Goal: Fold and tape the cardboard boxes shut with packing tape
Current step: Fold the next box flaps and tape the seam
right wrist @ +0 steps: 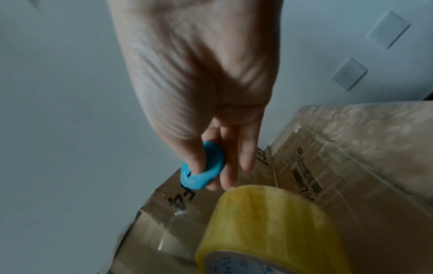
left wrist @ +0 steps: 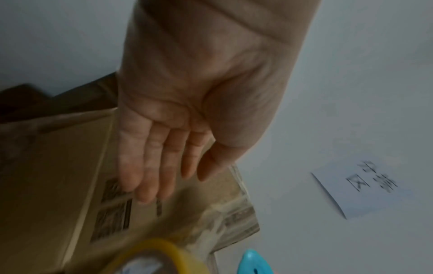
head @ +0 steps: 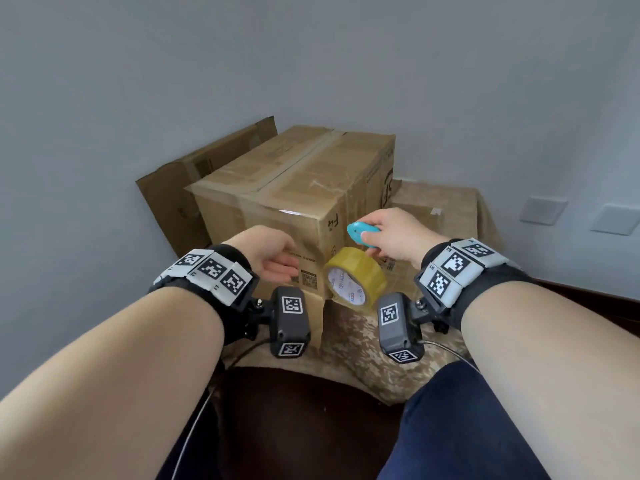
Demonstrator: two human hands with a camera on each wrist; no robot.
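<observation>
Left hand (head: 273,258) lies flat on the taped box (head: 294,188) at frame centre while right hand (head: 391,233) pinches a blue cutter (head: 363,233) above the tape roll (head: 356,278), likely about to sever the strip.

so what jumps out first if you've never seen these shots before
The yellow tape roll hangs at the near corner of the big cardboard box, between the two hands. Just above it, the right hand pinches a small turquoise cutter. The left hand lies with straight fingers on the box's front face, by the printed codes.
</observation>
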